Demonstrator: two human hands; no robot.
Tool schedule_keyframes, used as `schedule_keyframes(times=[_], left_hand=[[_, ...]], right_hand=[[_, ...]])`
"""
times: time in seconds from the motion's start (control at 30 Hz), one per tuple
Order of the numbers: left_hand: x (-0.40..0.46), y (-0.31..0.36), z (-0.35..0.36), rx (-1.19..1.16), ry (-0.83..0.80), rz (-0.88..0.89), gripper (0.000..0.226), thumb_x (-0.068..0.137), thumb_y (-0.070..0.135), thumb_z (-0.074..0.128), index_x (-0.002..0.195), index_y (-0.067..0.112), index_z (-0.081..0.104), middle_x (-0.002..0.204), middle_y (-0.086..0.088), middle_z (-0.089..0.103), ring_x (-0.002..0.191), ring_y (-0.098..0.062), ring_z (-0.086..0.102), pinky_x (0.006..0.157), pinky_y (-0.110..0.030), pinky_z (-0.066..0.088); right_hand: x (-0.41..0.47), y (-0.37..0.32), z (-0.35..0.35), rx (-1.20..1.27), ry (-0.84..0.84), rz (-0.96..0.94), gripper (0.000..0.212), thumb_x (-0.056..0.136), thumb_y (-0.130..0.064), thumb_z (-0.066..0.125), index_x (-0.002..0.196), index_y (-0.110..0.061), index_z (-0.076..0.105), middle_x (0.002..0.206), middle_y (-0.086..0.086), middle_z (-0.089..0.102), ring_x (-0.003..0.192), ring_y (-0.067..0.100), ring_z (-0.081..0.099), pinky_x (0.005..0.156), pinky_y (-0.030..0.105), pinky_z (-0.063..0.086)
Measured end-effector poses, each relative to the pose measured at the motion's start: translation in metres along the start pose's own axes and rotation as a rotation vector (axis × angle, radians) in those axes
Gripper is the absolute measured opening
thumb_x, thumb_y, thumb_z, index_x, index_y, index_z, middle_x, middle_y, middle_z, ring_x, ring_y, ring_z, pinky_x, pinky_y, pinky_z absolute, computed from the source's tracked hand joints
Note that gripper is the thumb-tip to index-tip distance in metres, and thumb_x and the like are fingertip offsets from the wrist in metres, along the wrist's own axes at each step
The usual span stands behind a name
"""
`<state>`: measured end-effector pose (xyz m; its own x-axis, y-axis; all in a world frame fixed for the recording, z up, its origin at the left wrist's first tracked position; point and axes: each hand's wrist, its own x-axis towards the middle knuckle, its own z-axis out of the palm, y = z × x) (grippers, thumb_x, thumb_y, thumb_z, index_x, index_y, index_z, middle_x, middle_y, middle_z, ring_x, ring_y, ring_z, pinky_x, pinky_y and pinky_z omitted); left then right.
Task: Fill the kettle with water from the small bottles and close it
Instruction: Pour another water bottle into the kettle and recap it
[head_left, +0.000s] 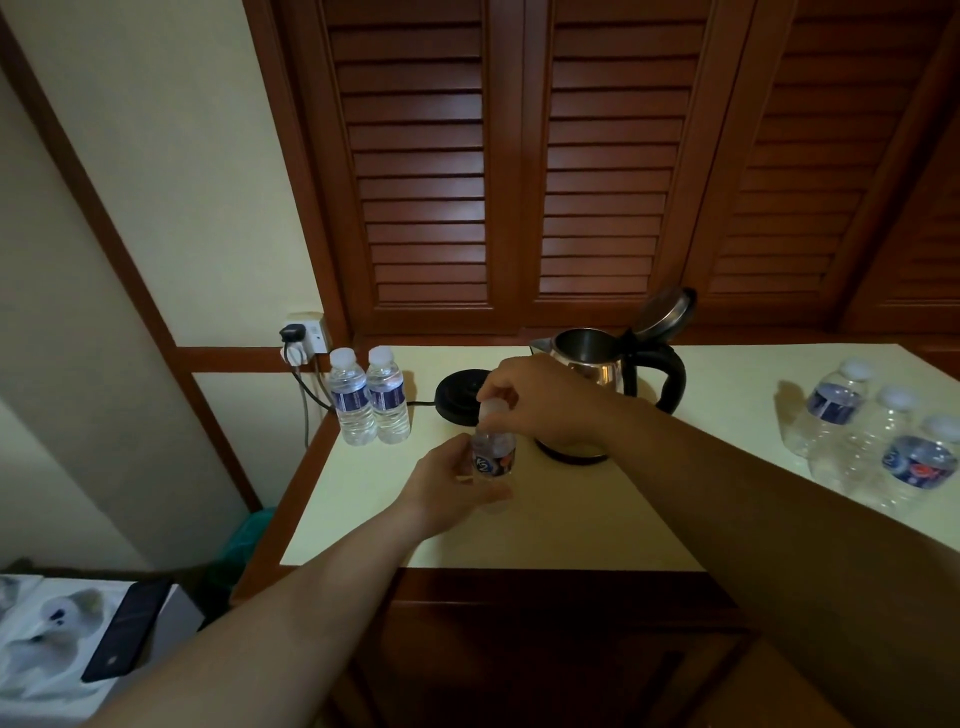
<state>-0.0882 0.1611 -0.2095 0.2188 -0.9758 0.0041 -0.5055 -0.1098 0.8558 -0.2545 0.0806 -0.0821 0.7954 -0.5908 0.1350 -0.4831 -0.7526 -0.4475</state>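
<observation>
Near the counter's front-left corner: my left hand grips one small bottle, right hand pinching its cap, seemingly unscrewing; next I pour into the lid-up kettle behind it.

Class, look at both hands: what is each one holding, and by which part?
Both hold one small water bottle: the left hand grips its body, the right hand pinches its white cap.

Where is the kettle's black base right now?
In the head view, the black base sits on the table, left of the open kettle and right of two full bottles.
</observation>
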Motion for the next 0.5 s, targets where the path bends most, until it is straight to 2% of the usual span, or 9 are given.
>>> schedule_keyframes(times=[0.1,0.17,0.23,0.37,0.5], left_hand=[[0.000,0.000,0.000,0.008,-0.002,-0.004,0.052,0.065,0.047,0.090,0.110,0.037,0.068,0.105,0.016,0.075,0.101,-0.008,0.070,0.094,-0.045,0.058],[0.000,0.000,0.001,0.022,0.001,0.000,0.055,0.061,0.053,0.088,0.110,0.039,0.067,0.106,0.017,0.075,0.102,-0.007,0.069,0.094,-0.045,0.058],[-0.001,-0.001,0.002,0.030,0.019,0.007,0.056,0.064,0.052,0.089,0.112,0.038,0.066,0.107,0.016,0.074,0.101,-0.006,0.069,0.094,-0.043,0.058],[-0.003,-0.001,0.006,-0.020,0.071,0.007,0.065,0.063,0.046,0.093,0.118,0.038,0.059,0.111,0.015,0.072,0.099,-0.005,0.069,0.089,-0.037,0.060],[-0.008,0.007,0.008,-0.101,0.081,0.028,0.073,0.069,0.032,0.095,0.128,0.031,0.053,0.118,0.013,0.068,0.101,-0.002,0.067,0.075,-0.014,0.056]], right_hand=[[-0.007,0.007,-0.007,0.131,0.080,-0.017,0.037,0.092,-0.025,0.074,0.129,-0.023,0.070,0.125,-0.012,0.066,0.108,0.002,0.061,0.087,0.019,0.050],[-0.017,0.018,-0.010,0.188,0.114,0.026,0.034,0.093,-0.018,0.072,0.127,-0.021,0.071,0.118,-0.013,0.069,0.103,-0.003,0.063,0.086,0.017,0.051],[-0.035,0.032,-0.006,0.192,0.099,0.109,0.030,0.095,-0.021,0.071,0.125,-0.022,0.071,0.110,-0.016,0.068,0.095,-0.008,0.062,0.083,0.014,0.049],[-0.067,0.065,0.026,0.156,0.028,0.283,0.035,0.090,-0.026,0.078,0.124,-0.022,0.069,0.113,-0.006,0.068,0.097,0.000,0.062,0.085,0.022,0.054],[-0.082,0.082,0.062,0.124,-0.029,0.361,0.046,0.087,-0.029,0.082,0.130,-0.021,0.068,0.123,-0.004,0.069,0.100,0.002,0.061,0.078,0.013,0.045]])
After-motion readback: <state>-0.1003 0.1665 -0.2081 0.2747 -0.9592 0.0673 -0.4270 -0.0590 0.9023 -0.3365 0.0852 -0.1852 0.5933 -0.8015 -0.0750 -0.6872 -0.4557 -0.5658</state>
